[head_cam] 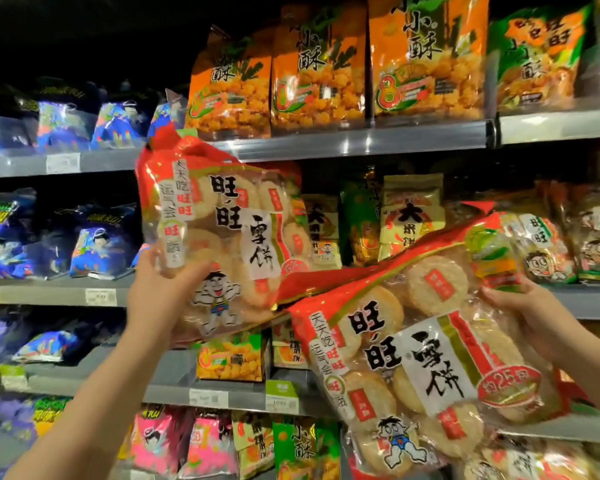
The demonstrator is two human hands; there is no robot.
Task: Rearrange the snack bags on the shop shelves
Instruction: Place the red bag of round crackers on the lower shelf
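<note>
Hands lifting two rice-cracker bags off the shelving, neither one placed.
The left hand (pixel 160 299) is closing around the upright rice-cracker bag (pixel 222 237) in front of the middle shelf (pixel 59 292), while the right hand (pixel 530 317) is gripping the tilted rice-cracker bag (pixel 426 358) lower and right of that shelf. Judging by this, rearranging is underway; both bags are awaiting slots.

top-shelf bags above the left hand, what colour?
Orange bags with green accents, black lettering; head view.
</note>
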